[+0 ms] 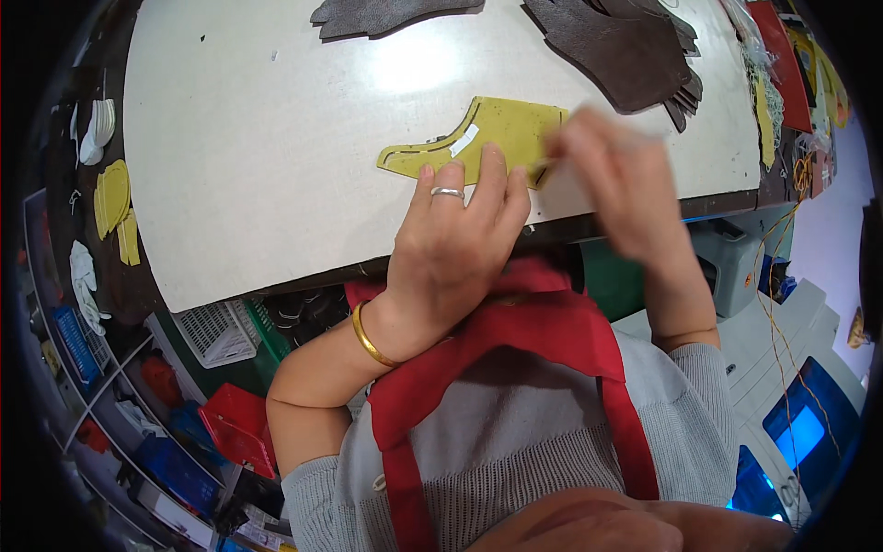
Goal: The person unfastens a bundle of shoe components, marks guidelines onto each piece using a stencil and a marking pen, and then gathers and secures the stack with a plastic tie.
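Note:
A yellow pattern template point(520, 124) with curved slots and a white label strip lies on the pale tabletop in front of me. My left hand point(451, 221) is laid on its near edge, fingers stretched out and pressing it down. My right hand point(621, 175) is at the template's right end, smeared by motion. Its fingers look pinched together around something thin, which the blur hides. A small dark edge shows at the template's curved side; whether a piece lies beneath, I cannot tell.
Stacked dark brown leather pieces point(625, 55) lie at the far right, and more leather pieces point(395, 14) at the far edge. Yellow templates point(112, 198) and a white glove point(85, 285) are left of the white board point(239, 184). A red bin point(239, 428) stands low on the left.

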The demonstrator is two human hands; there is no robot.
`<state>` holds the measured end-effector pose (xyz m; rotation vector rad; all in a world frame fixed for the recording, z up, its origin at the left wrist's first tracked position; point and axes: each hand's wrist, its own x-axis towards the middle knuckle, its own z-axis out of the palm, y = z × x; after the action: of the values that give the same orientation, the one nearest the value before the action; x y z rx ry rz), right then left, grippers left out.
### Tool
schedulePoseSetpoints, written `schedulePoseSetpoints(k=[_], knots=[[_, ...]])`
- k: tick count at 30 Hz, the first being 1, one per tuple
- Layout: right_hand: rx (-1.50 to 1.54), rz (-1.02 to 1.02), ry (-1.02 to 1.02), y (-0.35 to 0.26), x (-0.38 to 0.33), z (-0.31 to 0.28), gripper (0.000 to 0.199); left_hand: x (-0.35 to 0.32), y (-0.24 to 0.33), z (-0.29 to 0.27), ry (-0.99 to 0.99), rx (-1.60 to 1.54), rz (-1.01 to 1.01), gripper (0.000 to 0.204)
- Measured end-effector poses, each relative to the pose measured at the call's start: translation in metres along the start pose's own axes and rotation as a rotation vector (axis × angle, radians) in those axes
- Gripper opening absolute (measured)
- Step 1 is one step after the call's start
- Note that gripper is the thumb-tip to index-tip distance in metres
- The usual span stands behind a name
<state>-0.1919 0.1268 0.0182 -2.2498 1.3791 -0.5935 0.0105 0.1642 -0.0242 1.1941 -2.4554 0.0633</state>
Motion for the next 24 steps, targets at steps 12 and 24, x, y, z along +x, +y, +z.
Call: schedulePoseSetpoints(k=[12,24], knots=[[0.254,0.086,0.177,0.045,0.02,-0.023,0.011,0.035,-0.041,-0.008,0.021,-0.042,0.081,0.032],[0.372,0.239,0.296,0.041,0.023,-0.016,0.02,-0.021,-0.018,-0.013,-0.143,-0.154,-0.098,0.056]])
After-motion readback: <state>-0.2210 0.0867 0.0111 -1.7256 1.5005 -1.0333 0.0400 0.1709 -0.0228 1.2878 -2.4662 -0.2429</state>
